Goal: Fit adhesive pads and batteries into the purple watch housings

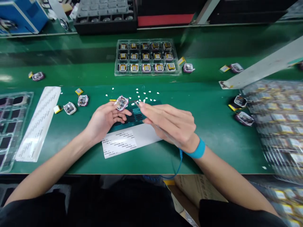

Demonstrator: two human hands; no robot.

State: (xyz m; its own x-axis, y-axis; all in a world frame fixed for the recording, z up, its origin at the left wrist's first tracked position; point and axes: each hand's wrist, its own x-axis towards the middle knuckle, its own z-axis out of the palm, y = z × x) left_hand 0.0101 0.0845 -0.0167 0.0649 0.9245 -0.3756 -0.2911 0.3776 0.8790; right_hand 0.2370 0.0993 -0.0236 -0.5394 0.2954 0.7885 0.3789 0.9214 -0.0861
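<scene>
My left hand (105, 118) pinches a small square device housing (121, 103), its open side with the circuit parts facing up. A yellow battery (113, 100) pokes out beside its fingertips. My right hand (171, 121) is closed around thin metal tweezers (136, 103); their dark tips point left toward the housing, apart from it. Small white stickers (145, 93) lie scattered on the green bench just beyond the hands. Below them are a dark teal sheet with black strips (136, 115) and a printed white backing sheet (120, 143). A blue wrist strap (199, 148) circles my right wrist.
More opened housings with batteries (70, 108) lie left and right (244, 119). A clear tray (115, 73) of housings stands at the back. Stacked trays (276, 126) fill the right side. Another tray (28, 97) and a long white strip (39, 123) lie left. A slanted white post (262, 64) rises at right.
</scene>
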